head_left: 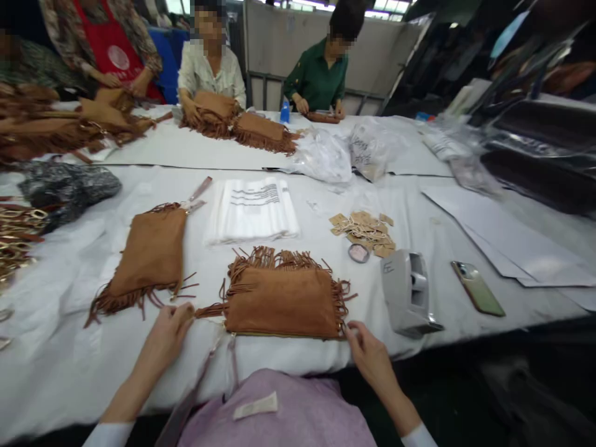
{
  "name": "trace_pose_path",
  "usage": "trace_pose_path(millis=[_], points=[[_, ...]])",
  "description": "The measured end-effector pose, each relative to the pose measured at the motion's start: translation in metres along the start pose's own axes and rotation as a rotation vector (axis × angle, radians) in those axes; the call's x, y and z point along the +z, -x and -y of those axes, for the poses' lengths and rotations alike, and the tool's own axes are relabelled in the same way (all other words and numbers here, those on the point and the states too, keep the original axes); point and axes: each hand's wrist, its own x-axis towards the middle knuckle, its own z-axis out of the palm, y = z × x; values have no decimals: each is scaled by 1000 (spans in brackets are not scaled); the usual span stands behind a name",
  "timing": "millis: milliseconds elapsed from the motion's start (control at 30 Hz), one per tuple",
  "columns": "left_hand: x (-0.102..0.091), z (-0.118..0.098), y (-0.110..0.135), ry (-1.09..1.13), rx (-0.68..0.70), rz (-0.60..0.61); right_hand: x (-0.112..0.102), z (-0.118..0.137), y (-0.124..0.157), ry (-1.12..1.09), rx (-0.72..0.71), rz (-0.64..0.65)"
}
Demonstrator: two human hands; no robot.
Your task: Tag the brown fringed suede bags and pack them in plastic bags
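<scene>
Brass rings (21, 233) on brown straps crowd the left edge of a white-covered worktop (60, 372), just beside crumpled black plastic (69, 186). Next lies a brown fringed pouch (156, 248), flat and slightly askew, near the person's left hand (165, 335), whose thumb and fingers pinch the tip of a tassel (212, 311). The tassel runs to the left side of a wider pouch (284, 304), lying flat directly in front of the person, with stacked white plastic sleeves (261, 214) beyond it. Tan tags (365, 230) lie heaped beyond its right end; at its near right corner, the right hand (372, 357) has its fingertips at a metal ring, though whether they grip it cannot be told. Farther right stand a grey dispenser (395, 295), then a green phone (482, 292) and white paper (526, 239).
</scene>
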Motion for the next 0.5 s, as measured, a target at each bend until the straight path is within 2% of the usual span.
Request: trace_pose_path(millis=[167, 267, 400, 500], points=[[7, 13, -2, -71, 25, 58, 3, -15, 7, -38, -185, -39], [4, 14, -5, -93, 59, 87, 2, -20, 10, -21, -217, -4], [7, 22, -8, -203, 156, 31, -4, -18, 11, 100, -225, -58], [6, 21, -9, -286, 135, -9, -9, -15, 11, 142, -305, -93]])
